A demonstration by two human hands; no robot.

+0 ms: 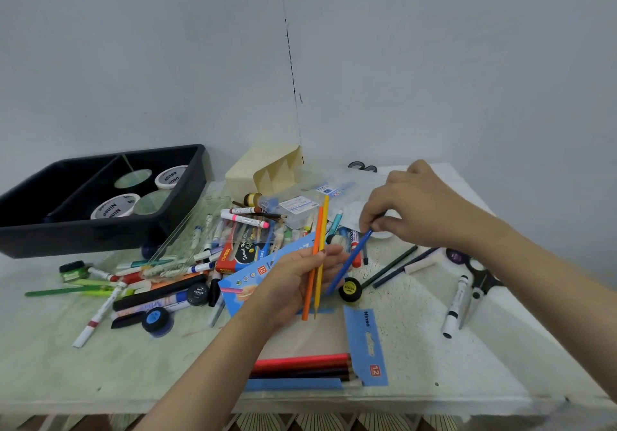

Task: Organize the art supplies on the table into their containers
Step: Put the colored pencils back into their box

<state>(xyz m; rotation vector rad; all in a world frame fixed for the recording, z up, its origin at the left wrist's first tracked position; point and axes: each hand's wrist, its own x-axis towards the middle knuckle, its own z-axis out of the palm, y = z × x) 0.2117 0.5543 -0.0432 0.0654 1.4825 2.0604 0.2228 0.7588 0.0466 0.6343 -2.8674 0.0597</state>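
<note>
My left hand (293,280) grips an orange pencil (313,257) and a yellow pencil (321,253) upright above the middle of the table. My right hand (414,203) pinches the upper end of a blue pencil (350,262), which slants down toward my left hand. An open blue pencil box (365,344) lies near the front edge, with red and dark pencils (300,365) sticking out of it. A second blue box (253,277) lies under my left hand. A heap of markers and pens (173,273) covers the table's left half.
A black divided tray (30,233) with round tubs stands at the back left. A cream paper box (263,170) lies tipped at the back. Black scissors (484,277), a white marker (455,307) and two dark pencils (390,267) lie right. Small paint pots (350,290) are scattered about.
</note>
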